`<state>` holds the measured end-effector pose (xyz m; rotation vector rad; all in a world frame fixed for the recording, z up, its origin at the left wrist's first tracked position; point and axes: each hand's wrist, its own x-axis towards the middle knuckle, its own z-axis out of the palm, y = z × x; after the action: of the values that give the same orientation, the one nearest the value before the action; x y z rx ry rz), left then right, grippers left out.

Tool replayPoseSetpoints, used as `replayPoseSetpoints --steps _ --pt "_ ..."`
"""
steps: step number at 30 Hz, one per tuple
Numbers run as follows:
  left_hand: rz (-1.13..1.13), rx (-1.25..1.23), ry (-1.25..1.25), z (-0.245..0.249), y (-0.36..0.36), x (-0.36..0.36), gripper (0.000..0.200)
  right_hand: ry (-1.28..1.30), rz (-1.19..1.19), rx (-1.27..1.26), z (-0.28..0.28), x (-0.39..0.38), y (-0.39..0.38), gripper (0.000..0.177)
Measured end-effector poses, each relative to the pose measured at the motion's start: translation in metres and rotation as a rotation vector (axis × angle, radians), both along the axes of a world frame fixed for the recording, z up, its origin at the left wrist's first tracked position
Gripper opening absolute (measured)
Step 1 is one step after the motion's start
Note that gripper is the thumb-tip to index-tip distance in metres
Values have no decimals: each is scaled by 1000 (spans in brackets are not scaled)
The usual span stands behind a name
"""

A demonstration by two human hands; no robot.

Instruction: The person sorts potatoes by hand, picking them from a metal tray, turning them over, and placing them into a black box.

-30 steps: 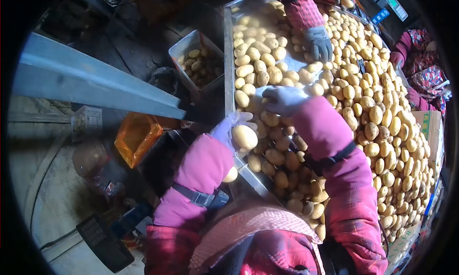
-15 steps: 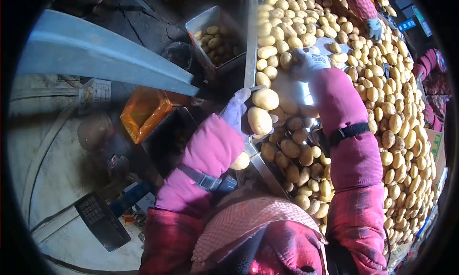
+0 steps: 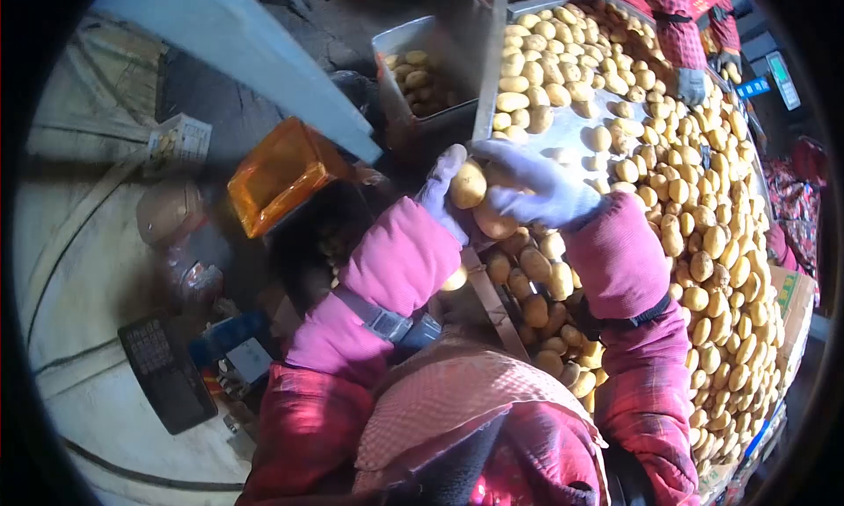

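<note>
My left hand (image 3: 444, 194), in a pale lavender glove, is closed around potatoes beside the metal table edge. A yellow potato (image 3: 468, 184) shows against its fingers, and a second potato (image 3: 495, 222) sits just below. My right hand (image 3: 549, 189), gloved alike, reaches across to my left hand. Its fingers curl over a brownish potato (image 3: 505, 175), which they partly hide. Many loose potatoes (image 3: 703, 269) cover the metal sorting table (image 3: 576, 135) around and beyond my right hand.
A grey bin (image 3: 387, 84) with potatoes stands past the table's raised metal edge (image 3: 489, 75). An orange-lined crate (image 3: 281, 176) and a blue-grey beam (image 3: 255, 49) lie to the left. A black keypad device (image 3: 167, 374) is lower left. Another person's gloved hand (image 3: 691, 86) rests among potatoes at upper right.
My right hand has come back from the far potatoes to my left hand. The potatoes in my left hand have shifted. More bare metal shows on the table.
</note>
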<state>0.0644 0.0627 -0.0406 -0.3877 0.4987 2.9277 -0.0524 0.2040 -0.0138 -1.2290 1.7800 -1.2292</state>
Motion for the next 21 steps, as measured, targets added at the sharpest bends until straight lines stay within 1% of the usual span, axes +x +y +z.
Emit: replayPoseSetpoints --steps 1,2,3,4,5,6,7,8,9,10,11,12,13,14,15,16,17,18,19,20,21 --pt "-58 30 -143 -12 -7 6 81 -324 -15 59 -5 2 0 55" --pt "-98 68 -74 -8 -12 16 82 -207 -35 -19 11 6 0 54" --pt "-139 104 -2 -5 -18 24 82 -161 -33 -7 -5 4 2 52" --pt "-81 33 -62 -16 -23 31 84 -77 -24 -20 -5 12 -1 51" --pt "-58 36 -60 -10 -25 38 84 5 -15 -32 -3 23 -3 51" --pt "-41 24 3 -1 -27 44 84 -79 -35 -57 1 34 -10 48" --pt "-25 11 67 4 -28 50 84 -75 -16 -53 0 35 -13 48" --pt "21 6 128 1 -27 54 79 -295 -40 -50 -7 34 -15 47" --pt "38 8 135 1 -31 64 79 -515 -66 -43 -17 32 -19 46" --pt "31 -34 159 2 -38 76 76 -359 -96 -82 -37 30 -28 47" --pt "26 -78 180 2 -45 88 74 -424 -194 -141 -20 48 -37 50" --pt "83 -190 148 0 -51 99 68 -697 -203 -102 -21 51 -36 52" --pt "115 -193 144 -2 -58 107 68 -970 -205 -52 -22 54 -39 54" --pt "193 -262 -56 -4 -67 115 63 -1018 -262 -3 -15 65 -47 56" --pt "271 -327 -260 -6 -76 126 59 -750 -202 13 -3 77 -53 57" --pt "448 -332 -249 -14 -81 138 54 -784 -186 42 1 88 -58 57" --pt "473 -297 -262 -19 -93 149 54 -817 -175 69 3 98 -62 56" --pt "464 -207 -254 -18 -104 164 53 -821 -218 88 13 121 -71 52" --pt "452 -115 -245 -16 -111 178 53 -777 -253 116 20 141 -76 43" --pt "470 -122 -252 -18 -114 188 53 -494 -109 102 -1 145 -71 39" --pt "533 -250 -231 -22 -117 197 51 -209 32 81 -10 152 -71 36"
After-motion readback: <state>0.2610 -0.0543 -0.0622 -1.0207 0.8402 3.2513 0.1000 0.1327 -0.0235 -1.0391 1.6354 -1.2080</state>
